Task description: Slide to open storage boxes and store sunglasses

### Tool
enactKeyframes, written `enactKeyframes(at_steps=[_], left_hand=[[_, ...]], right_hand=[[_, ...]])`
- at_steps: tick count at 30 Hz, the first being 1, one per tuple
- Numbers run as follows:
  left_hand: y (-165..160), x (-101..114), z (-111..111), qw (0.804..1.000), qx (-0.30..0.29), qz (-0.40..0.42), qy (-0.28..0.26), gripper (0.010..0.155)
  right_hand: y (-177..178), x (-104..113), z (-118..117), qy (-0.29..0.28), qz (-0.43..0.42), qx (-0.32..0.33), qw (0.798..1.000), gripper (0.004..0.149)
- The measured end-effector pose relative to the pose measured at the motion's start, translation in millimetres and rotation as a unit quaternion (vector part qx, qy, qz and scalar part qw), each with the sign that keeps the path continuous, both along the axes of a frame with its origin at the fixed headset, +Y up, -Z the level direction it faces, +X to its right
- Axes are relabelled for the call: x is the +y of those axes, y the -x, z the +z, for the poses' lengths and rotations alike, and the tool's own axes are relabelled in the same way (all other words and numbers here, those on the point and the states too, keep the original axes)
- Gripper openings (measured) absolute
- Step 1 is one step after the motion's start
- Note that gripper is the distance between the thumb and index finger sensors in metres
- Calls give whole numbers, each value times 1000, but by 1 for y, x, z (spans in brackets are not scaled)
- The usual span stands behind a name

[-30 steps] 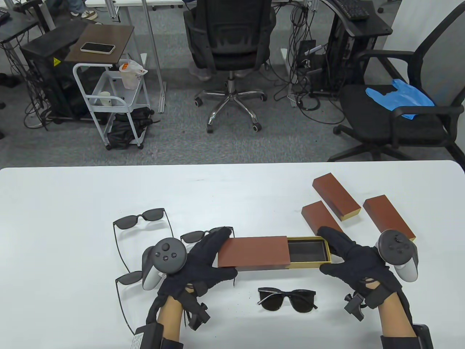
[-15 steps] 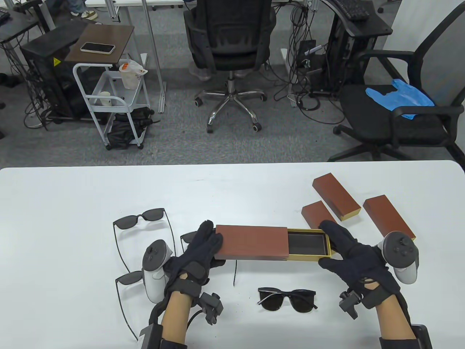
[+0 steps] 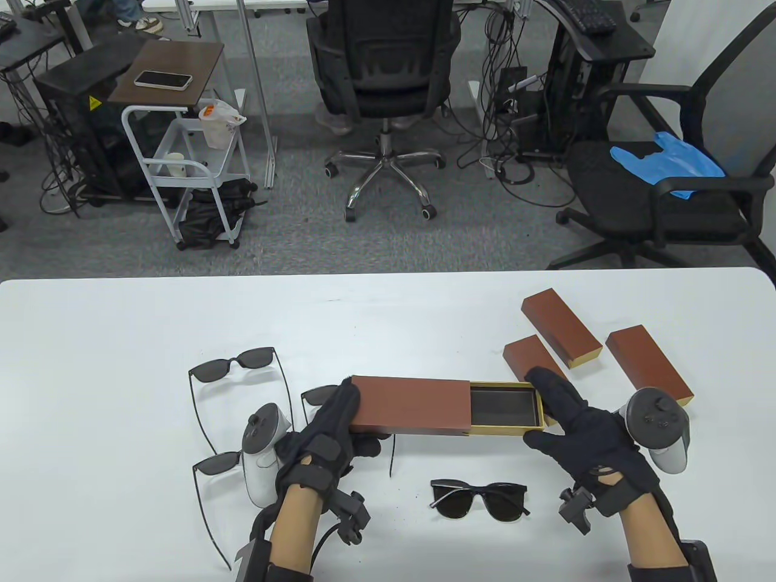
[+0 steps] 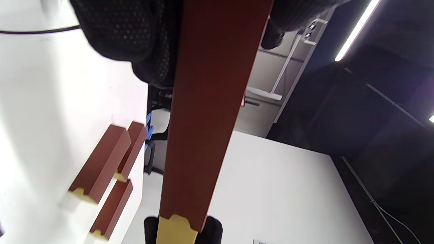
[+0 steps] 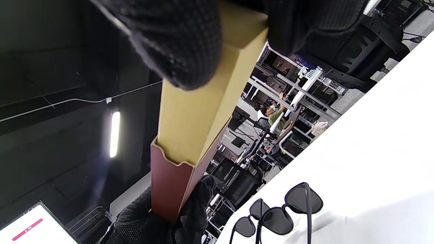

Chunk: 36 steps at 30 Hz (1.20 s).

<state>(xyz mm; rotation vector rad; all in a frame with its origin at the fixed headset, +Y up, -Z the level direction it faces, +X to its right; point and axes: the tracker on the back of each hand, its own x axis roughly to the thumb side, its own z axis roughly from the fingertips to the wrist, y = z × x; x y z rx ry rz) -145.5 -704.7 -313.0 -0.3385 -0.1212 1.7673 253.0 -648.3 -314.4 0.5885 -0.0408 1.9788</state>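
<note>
Left hand (image 3: 330, 424) has its grip clamped on the left end of the brown sleeve (image 3: 412, 405), fingers over the top, thumb underneath. Right hand (image 3: 582, 424) pinches the right end of the gold tray (image 3: 506, 407) — fingers along the far edge, thumb on the near side. Box is held between both hands just above the white surface (image 3: 121, 327), tray partly slid out to the right, dark lining visible inside. Sleeve: matte reddish-brown, flat rectangular; tray: gold card, notched edge where it meets the sleeve in the wrist views. Both gloves are black knit.

Folded black sunglasses (image 3: 479, 498) lie on the surface just in front of the box — glossy dark lenses. Three more thin-framed pairs (image 3: 233, 364) sit to the left. Three closed brown boxes (image 3: 561, 327) lie at the right, gold ends showing.
</note>
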Motion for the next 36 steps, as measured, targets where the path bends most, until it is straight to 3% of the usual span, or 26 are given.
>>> enactKeyframes(at_steps=[3,6,10,15,20,29,36], left_hand=[[3,2,1,1000,28,1,-8,74],[8,2,2,998,58,-10,-11,74],[15,0,3,996,85,-3,-8,74],[22,-3,3,994,108,-3,-6,73],[24,-10,2,992,127,-1,2,73],[29,-17,0,990,140,-2,13,73],[36,-18,0,989,147,5,15,73]], right_hand=[[2,0,1,-11,24,-27,999,90],[6,-10,1,-27,149,-98,984,92],[25,-36,-3,23,290,-86,953,80],[60,-58,-1,-22,430,-29,902,55],[83,-74,4,-58,475,8,878,45],[108,-96,11,-126,577,42,806,41],[112,-99,13,-140,583,40,799,39]])
